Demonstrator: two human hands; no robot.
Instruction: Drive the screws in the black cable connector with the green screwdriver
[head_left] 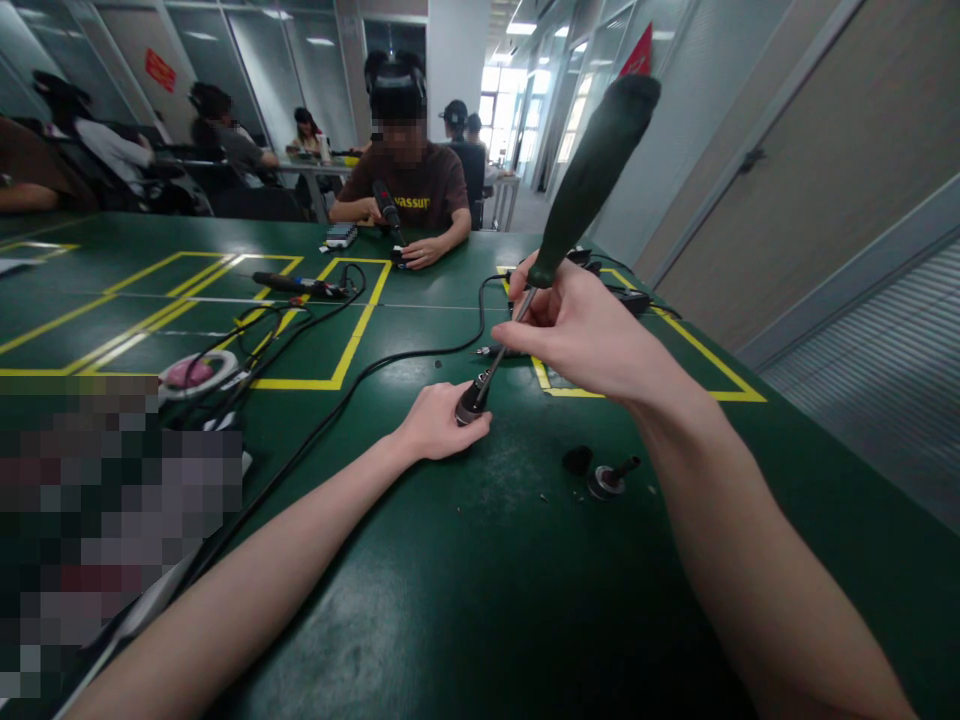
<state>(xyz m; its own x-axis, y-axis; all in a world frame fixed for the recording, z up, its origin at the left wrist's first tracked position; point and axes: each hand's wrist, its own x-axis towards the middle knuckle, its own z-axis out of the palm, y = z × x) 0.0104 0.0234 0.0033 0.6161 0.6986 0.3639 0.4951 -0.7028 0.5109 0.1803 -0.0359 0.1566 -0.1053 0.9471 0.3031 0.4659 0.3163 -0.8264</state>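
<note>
A small black cylindrical part (470, 406) with a metal top stands on the green table. My left hand (435, 424) is closed around it from the left. My right hand (574, 325) pinches the thin shaft of a screwdriver (598, 165) just below its dark green handle, which tilts up and to the right. The screwdriver's tip reaches the top of the black part; whether it sits in a screw is too small to see. To the right lie a round piece with a black stem (609, 480), a dark cap (577, 460) and several tiny bits.
A black cable (390, 360) runs across the table (465, 600) left of my hands. Beyond are yellow tape outlines (352, 340), a pen-shaped tool (289, 284) and a white ring (225, 372). Opposite, a co-worker (409, 185) holds a power screwdriver (388, 207) over a small part.
</note>
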